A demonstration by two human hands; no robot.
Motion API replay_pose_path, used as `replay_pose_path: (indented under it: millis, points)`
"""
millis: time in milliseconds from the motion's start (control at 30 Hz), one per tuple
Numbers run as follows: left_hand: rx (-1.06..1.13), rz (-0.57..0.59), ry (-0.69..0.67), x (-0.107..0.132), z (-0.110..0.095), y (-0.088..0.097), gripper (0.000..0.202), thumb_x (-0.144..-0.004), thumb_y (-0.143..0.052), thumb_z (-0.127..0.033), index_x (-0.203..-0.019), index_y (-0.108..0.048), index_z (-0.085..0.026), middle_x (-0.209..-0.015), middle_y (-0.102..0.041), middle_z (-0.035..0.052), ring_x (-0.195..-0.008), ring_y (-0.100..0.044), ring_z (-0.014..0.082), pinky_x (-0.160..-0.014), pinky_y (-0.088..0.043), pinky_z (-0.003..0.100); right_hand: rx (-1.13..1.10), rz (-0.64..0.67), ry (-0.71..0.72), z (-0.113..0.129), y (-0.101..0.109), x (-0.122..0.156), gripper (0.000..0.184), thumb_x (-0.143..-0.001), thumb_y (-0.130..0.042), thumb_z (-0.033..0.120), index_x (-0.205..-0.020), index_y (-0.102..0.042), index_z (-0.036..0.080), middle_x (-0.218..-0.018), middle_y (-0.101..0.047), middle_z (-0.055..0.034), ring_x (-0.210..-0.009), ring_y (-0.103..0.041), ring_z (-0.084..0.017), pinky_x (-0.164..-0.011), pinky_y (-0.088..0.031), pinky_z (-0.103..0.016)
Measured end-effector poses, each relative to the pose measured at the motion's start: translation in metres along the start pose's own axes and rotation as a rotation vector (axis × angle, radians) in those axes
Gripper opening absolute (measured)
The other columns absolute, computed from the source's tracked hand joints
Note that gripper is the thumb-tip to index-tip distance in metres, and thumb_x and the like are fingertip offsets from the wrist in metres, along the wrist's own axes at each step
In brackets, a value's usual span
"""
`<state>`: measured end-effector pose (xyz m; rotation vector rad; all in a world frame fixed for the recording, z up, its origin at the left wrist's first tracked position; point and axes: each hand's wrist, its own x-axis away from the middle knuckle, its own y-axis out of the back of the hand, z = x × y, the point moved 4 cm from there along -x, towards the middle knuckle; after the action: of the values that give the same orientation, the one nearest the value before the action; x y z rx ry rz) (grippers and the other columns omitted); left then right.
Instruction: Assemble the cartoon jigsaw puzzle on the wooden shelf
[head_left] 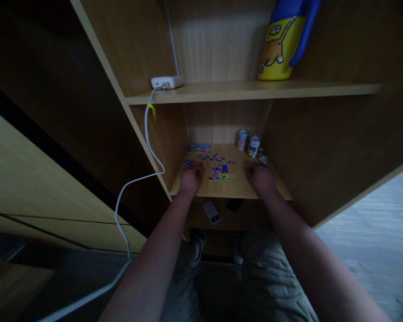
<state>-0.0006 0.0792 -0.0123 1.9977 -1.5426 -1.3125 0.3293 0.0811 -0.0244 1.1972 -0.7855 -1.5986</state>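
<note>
Both my arms reach forward onto a low wooden shelf (228,190). My left hand (190,176) rests knuckles-up near the shelf's left side, fingers curled down over scattered blue puzzle pieces (215,158). My right hand (261,175) lies on the right side, fingers curled, by a small clear object (263,157). Between the hands sits a partly joined colourful puzzle section (219,173). A puzzle picture card (199,148) lies at the back left. What either hand holds is hidden.
Two small cans (248,142) stand at the back right of the shelf. Above, an upper shelf (248,91) carries a white charger (167,82) with a cable (134,188) hanging down, and a yellow-blue container (284,42). A power bank (212,212) lies below.
</note>
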Motion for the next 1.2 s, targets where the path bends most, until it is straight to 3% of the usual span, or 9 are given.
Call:
replay_pose_path:
  millis: [133, 267, 333, 433, 567, 767, 867, 1033, 1200]
  points:
    - [0.019, -0.030, 0.021, 0.000, 0.000, 0.004, 0.011, -0.094, -0.074, -0.019, -0.087, -0.081, -0.024, -0.097, -0.081, 0.0109, -0.103, -0.074, 0.0330, -0.108, -0.054, 0.048, 0.017, -0.015, -0.047, -0.007, -0.002, -0.003, 0.034, -0.103, -0.065, 0.047, -0.110, -0.084, 0.020, -0.110, -0.083, -0.0188, -0.100, -0.079, -0.030, -0.089, -0.059, -0.038]
    - [0.056, -0.089, 0.061, 0.001, 0.001, 0.009, 0.012, -0.097, -0.069, -0.020, -0.089, -0.078, -0.023, -0.099, -0.080, 0.0124, -0.100, -0.075, 0.0329, -0.101, -0.057, 0.046, -0.227, 0.039, 0.151, 0.001, -0.004, -0.005, 0.020, -0.101, -0.065, 0.028, -0.110, -0.082, 0.022, -0.117, -0.084, -0.0118, -0.105, -0.079, -0.025, -0.097, -0.058, -0.036]
    - [0.071, -0.103, 0.089, 0.002, 0.002, 0.010, 0.013, -0.098, -0.067, -0.020, -0.091, -0.077, -0.023, -0.101, -0.081, 0.0124, -0.100, -0.075, 0.0318, -0.098, -0.057, 0.044, -0.365, 0.039, 0.203, 0.002, -0.002, -0.005, 0.023, -0.101, -0.060, 0.022, -0.113, -0.080, 0.022, -0.119, -0.084, -0.0091, -0.107, -0.079, -0.023, -0.099, -0.058, -0.036]
    - [0.079, -0.115, 0.127, 0.002, 0.005, 0.010, 0.012, -0.099, -0.066, -0.021, -0.094, -0.077, -0.023, -0.103, -0.082, 0.0129, -0.099, -0.076, 0.0310, -0.096, -0.058, 0.043, -0.373, -0.067, 0.117, -0.006, 0.004, -0.006, 0.031, -0.105, -0.050, 0.020, -0.116, -0.079, 0.020, -0.125, -0.082, -0.0119, -0.113, -0.078, -0.025, -0.103, -0.057, -0.037]
    - [0.097, -0.133, 0.136, 0.002, 0.008, 0.009, 0.010, -0.098, -0.067, -0.024, -0.094, -0.077, -0.023, -0.100, -0.082, 0.0120, -0.098, -0.077, 0.0304, -0.095, -0.058, 0.041, -0.149, -0.078, -0.006, -0.008, 0.009, -0.004, 0.033, -0.106, -0.049, 0.024, -0.116, -0.080, 0.016, -0.121, -0.082, -0.0192, -0.108, -0.079, -0.031, -0.098, -0.057, -0.040]
    - [0.055, -0.147, 0.111, 0.002, 0.008, 0.010, 0.012, -0.097, -0.067, -0.023, -0.090, -0.077, -0.023, -0.096, -0.081, 0.0124, -0.097, -0.076, 0.0302, -0.096, -0.057, 0.042, 0.102, 0.006, 0.063, 0.014, 0.008, 0.003, 0.048, -0.109, -0.056, 0.055, -0.107, -0.081, 0.014, -0.112, -0.080, -0.0233, -0.106, -0.076, -0.034, -0.093, -0.057, -0.042]
    - [0.005, -0.131, 0.095, 0.004, 0.000, 0.013, 0.014, -0.097, -0.067, -0.024, -0.088, -0.077, -0.022, -0.095, -0.080, 0.0121, -0.095, -0.074, 0.0295, -0.096, -0.056, 0.041, 0.113, 0.010, 0.067, 0.018, 0.010, 0.006, 0.046, -0.108, -0.058, 0.054, -0.113, -0.080, 0.015, -0.119, -0.078, -0.0219, -0.110, -0.074, -0.033, -0.093, -0.056, -0.040]
    - [-0.026, 0.022, -0.235, 0.021, -0.041, 0.011, 0.028, -0.103, -0.063, -0.027, -0.076, -0.068, -0.021, -0.083, -0.073, 0.0082, -0.088, -0.071, 0.0264, -0.094, -0.055, 0.040, 0.060, 0.058, 0.103, 0.017, 0.008, 0.004, 0.039, -0.109, -0.058, 0.046, -0.119, -0.081, 0.017, -0.124, -0.076, -0.0181, -0.114, -0.072, -0.030, -0.099, -0.052, -0.038]
    - [-0.001, 0.110, -0.524, 0.100, -0.073, -0.015, 0.031, -0.105, -0.061, -0.028, -0.075, -0.065, -0.023, -0.076, -0.071, 0.0053, -0.081, -0.069, 0.0226, -0.090, -0.055, 0.039, 0.010, 0.072, 0.154, 0.011, 0.000, 0.000, 0.032, -0.108, -0.060, 0.042, -0.116, -0.080, 0.019, -0.124, -0.076, -0.0160, -0.118, -0.070, -0.030, -0.101, -0.051, -0.038]
